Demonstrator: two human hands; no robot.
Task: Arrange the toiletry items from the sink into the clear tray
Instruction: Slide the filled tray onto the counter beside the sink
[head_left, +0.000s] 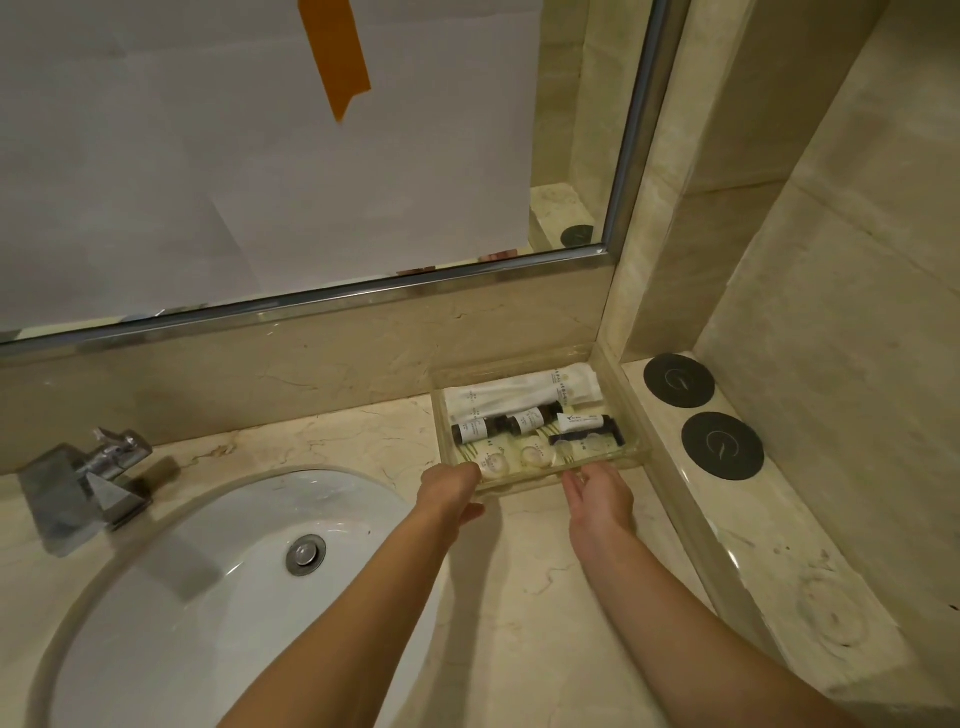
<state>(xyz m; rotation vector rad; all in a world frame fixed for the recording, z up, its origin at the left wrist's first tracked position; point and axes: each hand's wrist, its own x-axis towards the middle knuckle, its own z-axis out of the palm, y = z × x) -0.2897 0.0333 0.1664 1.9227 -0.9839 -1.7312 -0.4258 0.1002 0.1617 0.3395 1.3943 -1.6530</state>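
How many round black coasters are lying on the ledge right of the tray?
2. One coaster lies farther back near the wall corner; the other coaster lies nearer the camera, just right of the clear tray. A similar disc appears only as a mirror reflection.

Faucet (91, 470), mirror (260, 156), black coasters (722, 453)

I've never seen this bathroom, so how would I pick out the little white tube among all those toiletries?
Start at the white sink and go right along the marble counter to the clear tray in the corner. The white tube lies in the tray's right half, just behind the round clear-wrapped pieces. Unlike the dark bottles to its left, its body is all white, with dark print.
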